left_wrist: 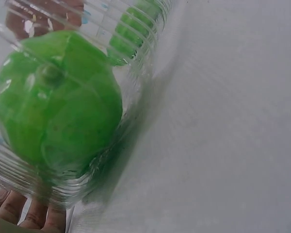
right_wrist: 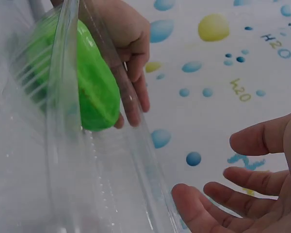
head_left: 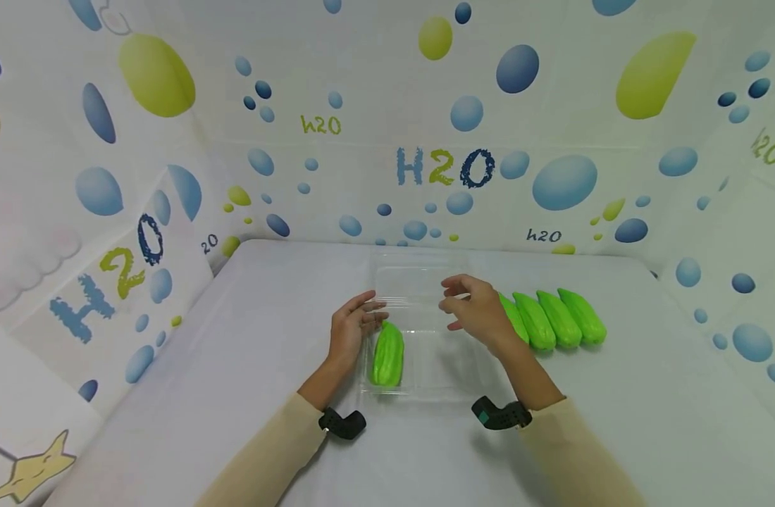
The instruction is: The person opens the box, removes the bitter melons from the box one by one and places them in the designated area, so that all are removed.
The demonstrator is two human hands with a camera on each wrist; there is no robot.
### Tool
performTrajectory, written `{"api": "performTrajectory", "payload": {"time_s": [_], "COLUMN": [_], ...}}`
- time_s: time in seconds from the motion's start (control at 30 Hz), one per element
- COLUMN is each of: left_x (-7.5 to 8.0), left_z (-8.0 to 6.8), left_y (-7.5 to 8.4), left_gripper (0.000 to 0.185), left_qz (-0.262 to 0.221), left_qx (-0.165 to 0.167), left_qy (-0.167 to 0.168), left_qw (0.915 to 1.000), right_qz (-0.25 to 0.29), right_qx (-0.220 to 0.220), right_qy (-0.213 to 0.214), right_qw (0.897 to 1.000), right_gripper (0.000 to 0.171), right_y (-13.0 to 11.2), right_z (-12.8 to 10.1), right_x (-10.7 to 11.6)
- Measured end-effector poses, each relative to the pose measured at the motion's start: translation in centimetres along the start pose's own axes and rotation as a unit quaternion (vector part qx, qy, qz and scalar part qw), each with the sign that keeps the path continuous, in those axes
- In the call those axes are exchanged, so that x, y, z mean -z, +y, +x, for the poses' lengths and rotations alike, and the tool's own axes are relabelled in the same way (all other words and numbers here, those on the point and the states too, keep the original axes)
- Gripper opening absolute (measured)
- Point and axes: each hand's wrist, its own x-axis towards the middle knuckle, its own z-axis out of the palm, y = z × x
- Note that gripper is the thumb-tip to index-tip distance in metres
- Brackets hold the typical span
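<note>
A clear plastic clamshell container (head_left: 444, 359) lies open on the white table. One ridged green gourd (head_left: 388, 355) lies in its left side and fills the left wrist view (left_wrist: 58, 102) behind the ribbed wall (left_wrist: 63, 191). My left hand (head_left: 371, 310) rests at the container's left rim by the gourd's far end, fingers relaxed. The right wrist view shows those fingers (right_wrist: 133, 63) hanging beside the gourd (right_wrist: 94, 82) behind the clear wall (right_wrist: 87, 184). My right hand (head_left: 454, 306) hovers over the container's far right part with loosely bent fingers (right_wrist: 242, 184), holding nothing.
Several more green gourds (head_left: 555, 320) lie side by side on the table just right of the container. Walls papered with blue and green bubbles (head_left: 438, 169) close in the table at the back and both sides. A black wrist camera (head_left: 343, 422) sits on each forearm.
</note>
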Motion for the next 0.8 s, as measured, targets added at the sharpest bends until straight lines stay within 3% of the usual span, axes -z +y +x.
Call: {"api": "performTrajectory", "payload": {"time_s": [0.23,0.4,0.8], "left_x": [-0.1,0.1,0.3], "left_z": [0.1,0.1,0.3], "left_y": [-0.1,-0.1,-0.4], "left_gripper": [0.048,0.048,0.047], "left_qz": [-0.007,-0.012,-0.005], "left_qx": [0.006,0.006,0.0], "left_qy": [0.007,0.005,0.002], "left_qw": [0.9999,0.9999,1.0], "right_qz": [0.014,-0.008,-0.023], "right_qx": [-0.004,-0.009,-0.021], "right_qy": [-0.053,-0.082,-0.124], "right_qw": [0.999,0.997,0.992], "right_gripper": [0.042,0.046,0.05], "right_y": [-1.0,-1.2,-1.5], "right_z": [-0.3,-0.5,-0.5], "right_x": [-2.3,-4.1,-6.1]}}
